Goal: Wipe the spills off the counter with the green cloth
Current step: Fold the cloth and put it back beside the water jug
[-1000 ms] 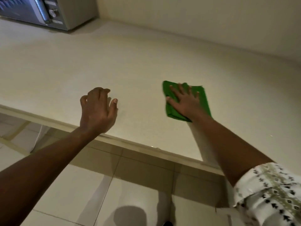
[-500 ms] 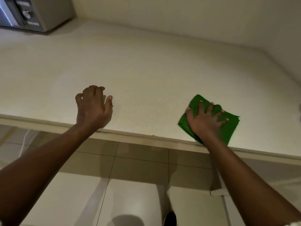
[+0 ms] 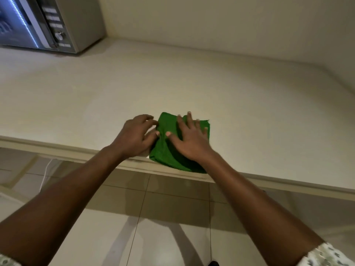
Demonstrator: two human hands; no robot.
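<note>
The folded green cloth (image 3: 166,148) lies at the front edge of the cream counter (image 3: 172,83), its near corner hanging slightly over the lip. My right hand (image 3: 189,140) presses flat on top of it with fingers spread. My left hand (image 3: 137,135) sits at the cloth's left edge, fingers curled and touching the fabric. I cannot make out any spill on the counter surface.
A silver microwave (image 3: 48,24) stands at the back left of the counter, against the wall. The counter's front edge (image 3: 57,150) runs across the view, with a tiled floor (image 3: 134,217) below. A white cable (image 3: 45,173) hangs under the counter at left.
My right hand slid the cloth left along the front edge. My left hand moved right from the bare counter and now touches the cloth's left side.
</note>
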